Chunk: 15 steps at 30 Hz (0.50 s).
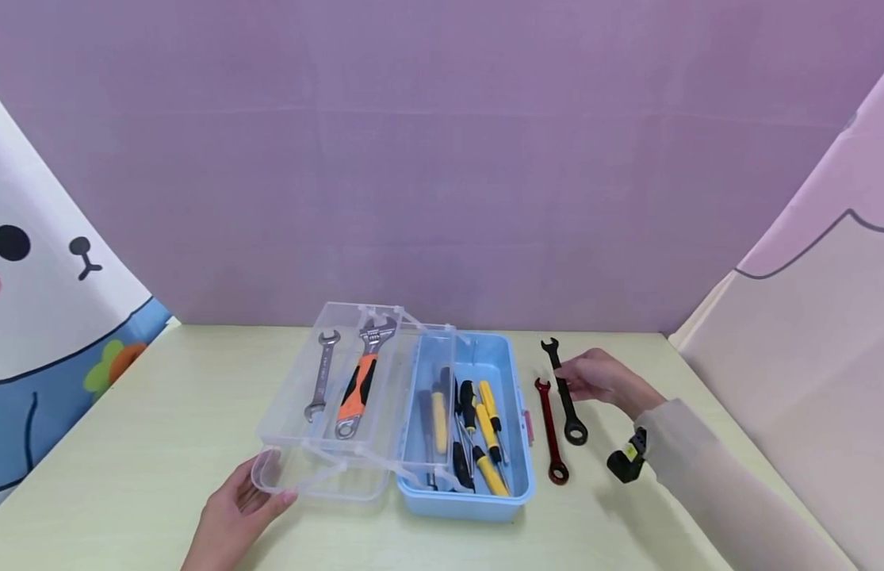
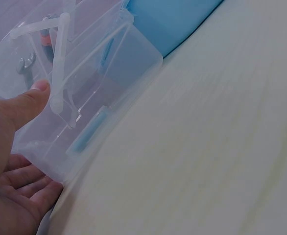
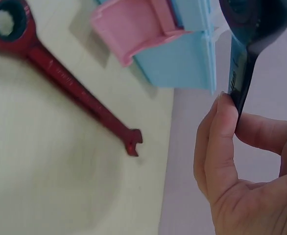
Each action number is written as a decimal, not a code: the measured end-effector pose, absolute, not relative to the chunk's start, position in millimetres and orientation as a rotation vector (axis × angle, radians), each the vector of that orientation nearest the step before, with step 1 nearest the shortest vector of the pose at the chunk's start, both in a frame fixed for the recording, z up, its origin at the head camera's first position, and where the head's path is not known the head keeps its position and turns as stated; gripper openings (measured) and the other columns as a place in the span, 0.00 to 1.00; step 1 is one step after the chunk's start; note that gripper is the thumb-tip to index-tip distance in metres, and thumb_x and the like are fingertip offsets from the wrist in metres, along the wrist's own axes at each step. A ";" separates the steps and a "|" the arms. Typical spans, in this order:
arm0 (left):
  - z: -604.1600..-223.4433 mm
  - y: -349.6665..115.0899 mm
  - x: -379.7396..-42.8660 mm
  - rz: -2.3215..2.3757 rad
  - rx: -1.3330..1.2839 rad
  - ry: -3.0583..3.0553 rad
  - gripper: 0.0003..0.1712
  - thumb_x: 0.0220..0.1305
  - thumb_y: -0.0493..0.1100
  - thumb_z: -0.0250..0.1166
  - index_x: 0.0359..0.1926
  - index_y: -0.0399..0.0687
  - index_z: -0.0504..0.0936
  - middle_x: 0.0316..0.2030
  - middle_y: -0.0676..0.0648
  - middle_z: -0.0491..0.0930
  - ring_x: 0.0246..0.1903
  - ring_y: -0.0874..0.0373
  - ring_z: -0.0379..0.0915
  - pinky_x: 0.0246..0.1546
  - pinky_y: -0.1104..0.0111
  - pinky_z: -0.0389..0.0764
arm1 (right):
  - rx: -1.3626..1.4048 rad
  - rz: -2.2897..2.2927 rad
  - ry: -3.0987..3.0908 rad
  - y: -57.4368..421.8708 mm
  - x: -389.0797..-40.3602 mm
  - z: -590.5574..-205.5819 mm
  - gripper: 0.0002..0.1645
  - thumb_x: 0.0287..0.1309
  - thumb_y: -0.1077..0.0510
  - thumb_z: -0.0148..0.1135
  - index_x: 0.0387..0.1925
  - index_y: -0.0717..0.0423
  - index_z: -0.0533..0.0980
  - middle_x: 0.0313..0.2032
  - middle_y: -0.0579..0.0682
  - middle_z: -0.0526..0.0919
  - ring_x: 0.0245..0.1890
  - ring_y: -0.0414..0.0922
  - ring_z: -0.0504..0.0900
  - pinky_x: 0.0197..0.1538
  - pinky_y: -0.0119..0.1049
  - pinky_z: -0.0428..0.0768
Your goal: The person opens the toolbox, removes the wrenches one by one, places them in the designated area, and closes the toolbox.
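Note:
My right hand [image 1: 600, 377] pinches a black ratchet wrench [image 3: 242, 76] by its shank, thumb on one side and fingers on the other. In the right wrist view its ring end points up, raised off the table. A red ratchet wrench [image 1: 549, 428] lies on the table just left of it. At the near left, my left hand [image 1: 235, 515] holds the corner of the clear lid [image 2: 109, 83] of a blue toolbox [image 1: 463, 509], its thumb and curled fingers on either side of the edge. The toolbox stands open, several yellow-and-black screwdrivers [image 1: 487, 428] inside.
A clear tray [image 1: 288, 420] spreads over the lid side, holding a silver open-end wrench [image 1: 323, 373] and an orange-handled adjustable wrench [image 1: 359, 388]. The toolbox's pink latch [image 3: 129, 27] sticks out toward the red wrench. A purple cloth wall [image 1: 442, 198] closes off the back.

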State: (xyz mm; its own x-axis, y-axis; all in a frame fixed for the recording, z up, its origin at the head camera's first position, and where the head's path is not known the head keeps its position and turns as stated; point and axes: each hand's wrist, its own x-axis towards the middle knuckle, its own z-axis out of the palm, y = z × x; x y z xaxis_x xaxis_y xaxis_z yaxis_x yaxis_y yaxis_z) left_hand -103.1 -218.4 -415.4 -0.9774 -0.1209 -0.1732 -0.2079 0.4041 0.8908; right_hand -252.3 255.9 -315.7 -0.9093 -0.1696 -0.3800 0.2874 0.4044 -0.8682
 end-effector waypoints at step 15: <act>-412.8 -216.0 -102.0 1.661 -0.289 2.577 0.47 0.59 0.50 0.68 0.69 0.33 0.55 0.66 0.27 0.59 0.64 0.38 0.61 0.54 0.68 0.80 | 0.127 -1.554 2.213 275.7 -241.2 -340.5 0.30 0.63 0.65 0.51 0.59 0.84 0.58 0.16 0.39 0.74 0.17 0.31 0.75 0.27 0.23 0.82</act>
